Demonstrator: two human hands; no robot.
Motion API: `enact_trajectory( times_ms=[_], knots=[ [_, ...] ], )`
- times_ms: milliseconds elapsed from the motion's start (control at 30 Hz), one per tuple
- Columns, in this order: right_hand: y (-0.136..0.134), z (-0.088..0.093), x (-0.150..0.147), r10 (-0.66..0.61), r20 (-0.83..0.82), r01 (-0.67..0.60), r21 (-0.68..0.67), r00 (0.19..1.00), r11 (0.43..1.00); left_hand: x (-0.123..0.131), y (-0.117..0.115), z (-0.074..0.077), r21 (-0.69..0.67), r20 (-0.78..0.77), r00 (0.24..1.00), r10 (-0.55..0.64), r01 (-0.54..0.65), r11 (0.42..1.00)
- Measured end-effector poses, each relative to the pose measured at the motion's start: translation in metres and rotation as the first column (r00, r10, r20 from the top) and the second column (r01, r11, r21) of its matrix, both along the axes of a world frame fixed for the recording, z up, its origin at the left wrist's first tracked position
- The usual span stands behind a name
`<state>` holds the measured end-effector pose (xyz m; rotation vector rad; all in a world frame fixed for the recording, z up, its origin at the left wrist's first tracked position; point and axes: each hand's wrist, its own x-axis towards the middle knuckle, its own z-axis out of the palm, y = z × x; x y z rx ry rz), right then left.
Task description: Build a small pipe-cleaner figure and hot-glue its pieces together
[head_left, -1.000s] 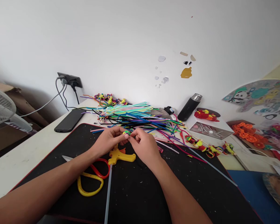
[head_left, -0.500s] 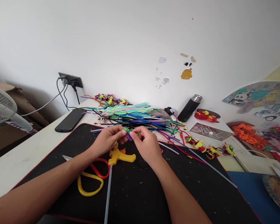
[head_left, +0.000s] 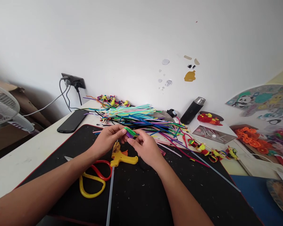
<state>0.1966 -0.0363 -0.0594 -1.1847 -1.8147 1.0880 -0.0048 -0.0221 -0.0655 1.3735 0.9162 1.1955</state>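
A small green and purple pipe-cleaner piece (head_left: 130, 132) is held up over the black mat. My left hand (head_left: 109, 138) pinches its left end between thumb and fingers. Against its right side, my right hand (head_left: 148, 147) closes with thumb and forefinger; its other fingers are partly hidden. Just below the hands lies a yellow hot glue gun (head_left: 124, 158) with a long glue stick (head_left: 110, 194) coming out of its back. Scissors with a red and a yellow handle (head_left: 92, 196) rest beside it, partly covered by my left forearm.
A heap of colourful pipe cleaners (head_left: 141, 117) spreads along the wall, with small yellow and red figures (head_left: 202, 149) at right. A phone (head_left: 72, 121) lies at left. A black flask (head_left: 192, 111) leans near a clear-fronted box (head_left: 214, 135). The black mat (head_left: 143, 197) covers the desk front.
My fingers have shifted on the pipe-cleaner piece, and more of its green and purple shows now. My right thumb has opened slightly away from the forefinger. The view has moved a little.
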Motion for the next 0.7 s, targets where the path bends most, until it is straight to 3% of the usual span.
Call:
enact_trajectory(
  times_ms=[200,500,700],
  knots=[
    [0.0011,-0.0037,0.0004,0.011,-0.002,-0.01,0.031,1.0,0.999,-0.0007,-0.0004,-0.0011,-0.026,0.012,0.999,-0.029,0.03,0.999],
    [-0.0002,0.0012,-0.0015,0.045,-0.144,-0.058,-0.085,0.989,0.995,-0.0009,0.0015,-0.0044,-0.088,0.163,0.983,-0.08,0.095,0.992],
    [0.0,0.0004,-0.0019,0.019,-0.093,-0.024,-0.052,0.995,0.998,-0.0011,0.0016,-0.0047,-0.076,0.112,0.993,-0.046,0.055,0.996]
  ],
)
